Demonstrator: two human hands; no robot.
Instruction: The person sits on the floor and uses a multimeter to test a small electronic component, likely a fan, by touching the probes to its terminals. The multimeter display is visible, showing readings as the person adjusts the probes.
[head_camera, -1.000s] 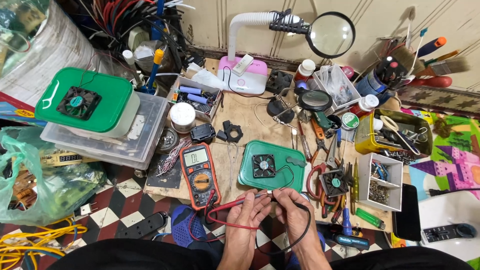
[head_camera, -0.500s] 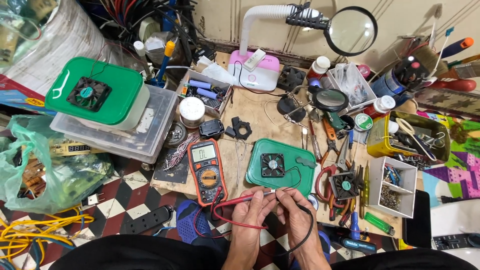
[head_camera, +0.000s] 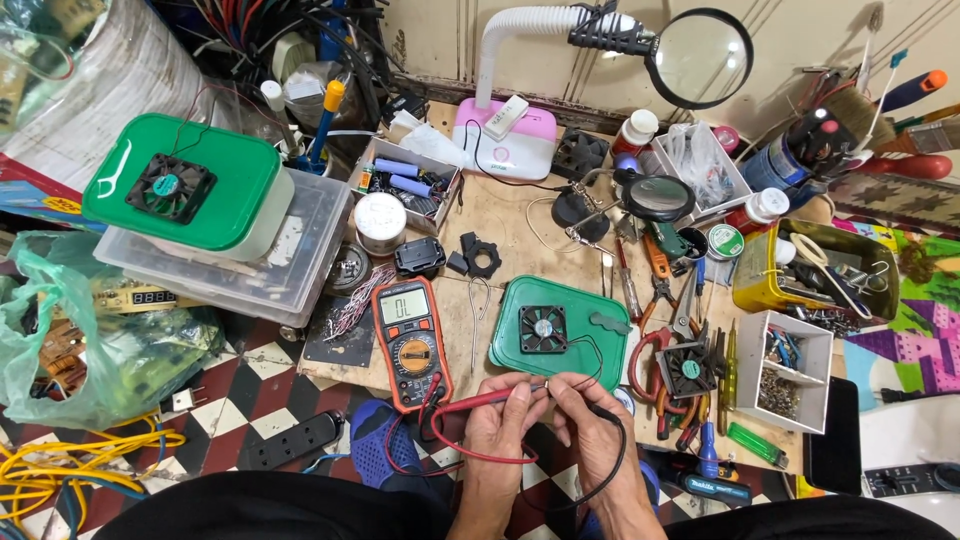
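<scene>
Just below green lid (head_camera: 585, 350) with small fan (head_camera: 542, 329): left hand (head_camera: 505, 425) pinches red probe (head_camera: 480, 402), right hand (head_camera: 590, 425) pinches black probe (head_camera: 603, 410). Probes light, stiff; leads floppy. Best held by plastic barrels. Meter (head_camera: 410, 342) left of lid.

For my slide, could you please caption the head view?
Left hand and right hand hold multimeter probes beside a fan-fitted green lid.

My left hand (head_camera: 503, 425) pinches a smooth red plastic probe (head_camera: 480, 402), its rubbery red lead (head_camera: 455, 452) glossy against the floor, while my right hand (head_camera: 590, 420) holds the matt black one (head_camera: 603, 411). The green lid (head_camera: 560, 332) under the black plastic fan (head_camera: 542, 329) looks smooth and slightly shiny. The bench (head_camera: 510, 225) is bare, scuffed wood, and the meter (head_camera: 411, 342) has a matt orange rubbery casing.
</scene>
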